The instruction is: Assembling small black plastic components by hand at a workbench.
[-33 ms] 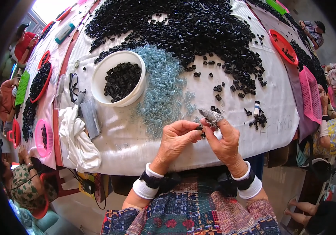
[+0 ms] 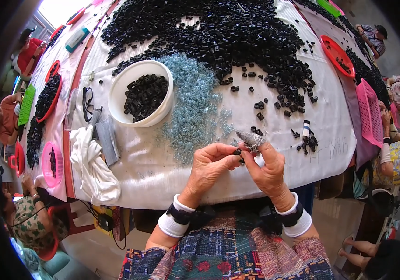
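My left hand pinches a small black plastic piece between thumb and forefinger. My right hand faces it, fingertips touching, and holds a small bunch of grey springs. Both hands hover over the near edge of the white-covered table. Beyond them lies a pile of pale blue springs. A large heap of black pieces fills the far half of the table. A white bowl to the left holds more black pieces.
A crumpled white cloth, a grey folded item and glasses lie left of the bowl. Red trays, a pink basket and a round pink basket line the edges. Other people sit around the table.
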A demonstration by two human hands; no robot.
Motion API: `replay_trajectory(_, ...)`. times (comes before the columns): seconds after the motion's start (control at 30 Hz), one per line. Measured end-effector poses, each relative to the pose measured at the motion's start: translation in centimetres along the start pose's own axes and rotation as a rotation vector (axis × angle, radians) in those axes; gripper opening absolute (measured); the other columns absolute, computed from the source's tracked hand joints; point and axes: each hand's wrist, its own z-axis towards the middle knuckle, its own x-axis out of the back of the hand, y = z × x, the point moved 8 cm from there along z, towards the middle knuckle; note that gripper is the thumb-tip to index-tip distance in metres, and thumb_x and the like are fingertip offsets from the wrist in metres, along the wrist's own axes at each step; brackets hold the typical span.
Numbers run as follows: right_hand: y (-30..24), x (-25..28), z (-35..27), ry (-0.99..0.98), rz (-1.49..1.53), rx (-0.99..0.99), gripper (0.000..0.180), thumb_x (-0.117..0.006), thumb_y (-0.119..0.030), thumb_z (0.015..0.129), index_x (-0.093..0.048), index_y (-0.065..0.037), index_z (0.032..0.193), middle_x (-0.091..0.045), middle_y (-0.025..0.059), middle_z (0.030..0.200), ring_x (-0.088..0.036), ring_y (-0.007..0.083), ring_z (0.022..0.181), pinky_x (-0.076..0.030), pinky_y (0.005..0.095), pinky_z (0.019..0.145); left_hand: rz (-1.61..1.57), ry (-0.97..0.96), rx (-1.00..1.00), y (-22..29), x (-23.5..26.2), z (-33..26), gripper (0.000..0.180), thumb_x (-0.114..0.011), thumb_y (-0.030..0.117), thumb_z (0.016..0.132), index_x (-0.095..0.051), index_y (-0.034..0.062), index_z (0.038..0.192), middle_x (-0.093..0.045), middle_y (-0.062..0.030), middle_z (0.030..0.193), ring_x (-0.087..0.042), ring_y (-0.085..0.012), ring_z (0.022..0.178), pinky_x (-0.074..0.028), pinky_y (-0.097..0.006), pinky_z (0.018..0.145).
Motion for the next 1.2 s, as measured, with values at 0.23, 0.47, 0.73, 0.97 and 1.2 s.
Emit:
replay_trajectory(0.23, 0.3, 0.4, -0.2, -0.027, -0.076, 0.08, 0.03, -0.062, 0.009, 0.073, -0.062, -0.001, 0.101, -0.062, 0.0119, 0.084, -0.059, 0.0203, 0.067, -0.047, 0.0296, 0.058, 0.035, 0.023, 0.013, -0.3, 0.0, 0.3, 0.016, -0.065, 0.004, 0.082, -0.062, -0.0009, 0.098, -0.067, -0.0074, 0.085, -0.062, -0.0118, 0.072, -0.051, -0.024, 0.067)
replay_trajectory(0.47, 3.6, 5.7, -0.3, 0.193, -0.086, -0.119, 0.016, -0.061, 0.01, 0.075, -0.059, 0.001, 0.089, -0.064, 0.0092, 0.084, -0.055, 0.0126, 0.059, -0.044, 0.0239, 0.054, -0.094, 0.061, -0.011, -0.4, 0.9, 0.4, 0.018, -0.065, 0.004, 0.082, -0.061, 0.0001, 0.1, -0.068, -0.0079, 0.089, -0.063, -0.0104, 0.073, -0.051, -0.022, 0.064)
replay_trajectory(0.73, 3.2, 4.1, -0.3, -0.011, -0.268, -0.061, 0.013, -0.061, 0.007, 0.075, -0.056, 0.003, 0.087, -0.059, 0.0142, 0.079, -0.056, 0.0245, 0.064, -0.044, 0.0309, 0.053, -0.135, 0.09, -0.014, -0.4, 1.0, 0.6, 0.017, -0.062, 0.004, 0.084, -0.06, 0.0017, 0.101, -0.066, -0.0119, 0.09, -0.061, -0.0134, 0.071, -0.051, -0.025, 0.065)
replay_trajectory(0.97, 4.9, 4.9, 1.5, 0.018, -0.246, -0.232, 0.014, -0.058, 0.005, 0.077, -0.054, 0.003, 0.09, -0.06, 0.0175, 0.079, -0.059, 0.0308, 0.065, -0.046, 0.035, 0.057, -0.183, 0.093, -0.039, -0.7, 1.3, 0.7, 0.017, -0.062, 0.004, 0.084, -0.06, -0.0005, 0.101, -0.066, -0.0109, 0.09, -0.061, -0.0125, 0.072, -0.051, -0.024, 0.066)
replay_trajectory(1.2, 5.5, 3.4, 3.7, -0.088, -0.341, -0.187, 0.011, -0.057, 0.001, 0.077, -0.054, 0.001, 0.088, -0.06, 0.0174, 0.08, -0.059, 0.0334, 0.075, -0.046, 0.0387, 0.065, -0.168, 0.105, -0.026, -0.7, 1.6, 0.5, 0.017, -0.063, 0.004, 0.084, -0.06, -0.0005, 0.1, -0.067, -0.0105, 0.09, -0.061, -0.0121, 0.072, -0.051, -0.024, 0.066)
